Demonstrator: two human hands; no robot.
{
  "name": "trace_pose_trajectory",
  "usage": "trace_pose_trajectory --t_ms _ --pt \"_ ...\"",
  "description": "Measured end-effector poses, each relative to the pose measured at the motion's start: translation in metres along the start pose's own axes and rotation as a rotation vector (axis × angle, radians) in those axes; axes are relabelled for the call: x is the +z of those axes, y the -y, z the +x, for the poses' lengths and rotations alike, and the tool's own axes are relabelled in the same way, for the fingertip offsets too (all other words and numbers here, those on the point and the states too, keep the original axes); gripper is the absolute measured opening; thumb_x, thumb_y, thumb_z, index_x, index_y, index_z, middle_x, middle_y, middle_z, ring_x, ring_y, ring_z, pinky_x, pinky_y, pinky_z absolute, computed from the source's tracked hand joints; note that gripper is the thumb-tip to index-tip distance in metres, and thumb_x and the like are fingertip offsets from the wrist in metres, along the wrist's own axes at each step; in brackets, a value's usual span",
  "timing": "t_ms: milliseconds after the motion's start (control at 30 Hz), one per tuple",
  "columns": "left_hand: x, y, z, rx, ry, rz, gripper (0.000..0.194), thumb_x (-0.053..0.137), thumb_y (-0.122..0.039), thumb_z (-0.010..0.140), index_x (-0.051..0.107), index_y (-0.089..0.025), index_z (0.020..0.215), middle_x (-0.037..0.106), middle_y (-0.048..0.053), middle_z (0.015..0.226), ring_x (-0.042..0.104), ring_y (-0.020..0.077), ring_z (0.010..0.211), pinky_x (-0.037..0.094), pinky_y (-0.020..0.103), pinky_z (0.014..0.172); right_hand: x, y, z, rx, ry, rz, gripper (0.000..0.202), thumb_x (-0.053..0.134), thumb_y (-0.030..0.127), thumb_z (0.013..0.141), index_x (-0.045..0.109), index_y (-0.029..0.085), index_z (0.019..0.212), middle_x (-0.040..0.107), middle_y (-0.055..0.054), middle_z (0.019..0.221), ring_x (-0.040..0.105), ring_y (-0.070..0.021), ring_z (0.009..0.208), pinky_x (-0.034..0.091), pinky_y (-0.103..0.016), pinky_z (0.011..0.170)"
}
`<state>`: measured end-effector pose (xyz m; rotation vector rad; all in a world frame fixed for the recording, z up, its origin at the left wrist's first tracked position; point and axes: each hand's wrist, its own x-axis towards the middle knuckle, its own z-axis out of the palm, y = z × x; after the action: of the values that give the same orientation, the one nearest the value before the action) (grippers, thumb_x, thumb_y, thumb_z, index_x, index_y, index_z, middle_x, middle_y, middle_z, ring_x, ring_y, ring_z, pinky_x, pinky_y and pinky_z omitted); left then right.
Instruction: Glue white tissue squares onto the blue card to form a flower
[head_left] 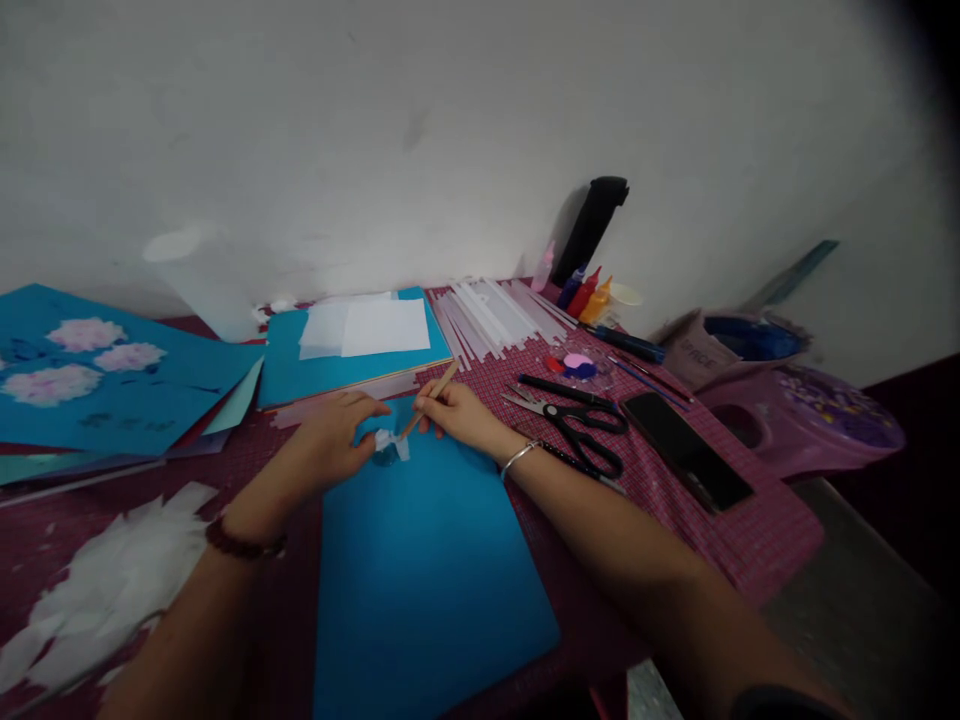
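A sheet of blue card [431, 580] lies before me on the table. Near its far end sits a small crumpled piece of white paper [386, 440], over a darker, wet-looking patch. My right hand [454, 412] grips a flat wooden stick [427, 405] like a pen, its lower tip touching or just beside the white paper. My left hand [341, 435] rests at the paper's left, thumb and forefinger parted, nothing visibly held between them. Whether the thumb touches the paper I cannot tell.
Scissors [574, 420], a phone [686, 450] and paint bottles [585, 292] are at right. White paper strips [491, 315] and white sheets [386, 327] lie behind. A blue card with pale flowers [112, 370] and a heap of white paper pieces [105, 580] are left.
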<state>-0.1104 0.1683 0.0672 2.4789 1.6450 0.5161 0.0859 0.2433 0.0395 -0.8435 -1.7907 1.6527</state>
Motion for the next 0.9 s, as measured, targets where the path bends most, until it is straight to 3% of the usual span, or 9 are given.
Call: trace_pose_trajectory --t_ms 100,233,400,533,733,900 --pt "-0.004 0.002 -0.001 -0.020 0.019 0.026 0.023 0.050 -0.026 0.081 0.064 -0.016 0.096 0.066 0.010 0.099 0.060 0.0237 0.095 0.046 0.035 0.084 -0.001 0.000 0.000 0.007 -0.005 -0.004 0.014 0.050 0.015 0.087 0.049 0.018 0.073 0.058 0.005 0.053 0.047 -0.0070 0.038 0.036 -0.018 0.039" --pt "-0.003 0.009 -0.006 -0.116 0.151 0.057 0.024 0.054 -0.035 0.078 0.067 -0.018 0.088 0.070 0.009 0.089 0.064 0.0250 0.084 0.047 0.034 0.074 0.000 0.000 -0.002 0.026 0.001 -0.022 0.014 0.050 0.014 0.086 0.050 0.018 0.073 0.059 0.005 0.053 0.048 -0.0070 0.038 0.036 -0.018 0.039" --pt "-0.010 0.009 -0.009 -0.195 0.316 -0.011 0.042 0.061 -0.034 0.066 0.064 -0.018 0.105 0.070 0.009 0.104 0.064 0.0273 0.093 0.048 0.034 0.078 0.003 -0.003 -0.002 0.022 0.007 0.005 0.011 0.050 0.017 0.087 0.050 0.017 0.077 0.060 0.005 0.055 0.048 -0.0068 0.038 0.037 -0.017 0.038" --pt "-0.021 0.000 -0.008 -0.215 0.435 -0.020 0.054 0.060 -0.032 0.065 0.058 -0.015 0.117 0.064 0.012 0.119 0.060 0.0299 0.105 0.047 0.038 0.088 0.005 -0.005 -0.002 0.018 -0.002 0.023 0.011 0.050 0.017 0.088 0.050 0.017 0.077 0.060 0.005 0.056 0.049 -0.0062 0.038 0.037 -0.016 0.038" --pt "-0.023 -0.007 -0.005 -0.227 0.481 -0.016 0.060 0.062 -0.028 0.061 0.056 -0.016 0.120 0.061 0.013 0.123 0.056 0.0325 0.111 0.045 0.042 0.092 0.006 -0.010 -0.002 -0.016 0.007 0.026 0.011 0.051 0.023 0.088 0.051 0.017 0.079 0.061 0.004 0.060 0.050 -0.0066 0.040 0.039 -0.017 0.040" --pt "-0.020 -0.006 -0.006 -0.222 0.472 -0.006 0.049 0.059 -0.025 0.061 0.060 -0.016 0.110 0.064 0.012 0.114 0.058 0.0321 0.106 0.046 0.043 0.089 0.009 -0.006 -0.004 -0.028 0.001 0.012 0.011 0.051 0.023 0.089 0.051 0.017 0.079 0.061 0.003 0.061 0.050 -0.0063 0.040 0.038 -0.017 0.041"
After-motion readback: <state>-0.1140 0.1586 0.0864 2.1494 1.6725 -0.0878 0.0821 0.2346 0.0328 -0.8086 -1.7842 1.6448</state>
